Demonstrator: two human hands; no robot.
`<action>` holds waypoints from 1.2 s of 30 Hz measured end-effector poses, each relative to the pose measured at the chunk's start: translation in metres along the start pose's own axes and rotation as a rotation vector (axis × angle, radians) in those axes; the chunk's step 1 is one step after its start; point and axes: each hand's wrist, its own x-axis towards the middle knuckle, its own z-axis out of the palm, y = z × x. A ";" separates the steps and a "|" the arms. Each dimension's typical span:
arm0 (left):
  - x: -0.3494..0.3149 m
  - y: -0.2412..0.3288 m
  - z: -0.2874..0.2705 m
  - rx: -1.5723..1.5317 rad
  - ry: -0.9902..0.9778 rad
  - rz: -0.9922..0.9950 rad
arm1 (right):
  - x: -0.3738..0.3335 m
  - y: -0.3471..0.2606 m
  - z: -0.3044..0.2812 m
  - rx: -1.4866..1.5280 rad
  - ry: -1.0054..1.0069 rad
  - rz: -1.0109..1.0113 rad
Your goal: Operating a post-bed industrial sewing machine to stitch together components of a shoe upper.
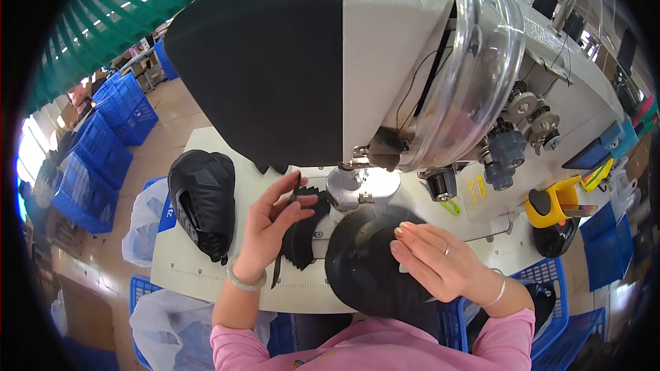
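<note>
A large white and black sewing machine fills the upper middle of the head view. Under its post lies a black shoe upper piece. My right hand rests flat on that piece with its fingers together. My left hand pinches a thin dark strip beside a stack of black cut pieces, just left of the machine's post.
A pile of black shoe uppers lies on the white table at the left. Blue plastic crates stand on the floor at the left and others at the lower right. A yellow tool sits at the right.
</note>
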 end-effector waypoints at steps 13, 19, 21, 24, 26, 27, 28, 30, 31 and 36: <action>-0.002 0.002 0.052 0.754 0.057 0.464 | -0.019 0.034 0.064 -0.132 0.034 0.076; 0.007 0.005 0.055 0.912 -0.009 0.649 | -0.005 0.030 0.043 -0.030 -0.060 0.135; 0.007 0.009 0.056 0.950 -0.015 0.652 | 0.002 0.028 0.039 0.005 -0.065 0.147; 0.009 0.013 0.056 1.011 -0.043 0.659 | 0.006 0.028 0.033 0.041 -0.087 0.166; 0.009 0.015 0.058 1.034 -0.061 0.665 | 0.006 0.028 0.030 0.102 -0.112 0.208; 0.008 0.015 0.060 1.071 -0.045 0.680 | 0.007 0.028 0.030 0.102 -0.110 0.207; 0.007 0.015 0.062 1.108 -0.030 0.695 | 0.007 0.029 0.030 0.098 -0.112 0.210; 0.005 0.014 0.064 1.126 -0.026 0.698 | 0.006 0.029 0.030 0.094 -0.112 0.214; 0.005 0.014 0.064 1.143 -0.022 0.701 | 0.004 0.029 0.031 0.099 -0.118 0.227; 0.008 0.014 0.063 1.111 -0.034 0.716 | 0.002 0.029 0.030 0.087 -0.164 0.260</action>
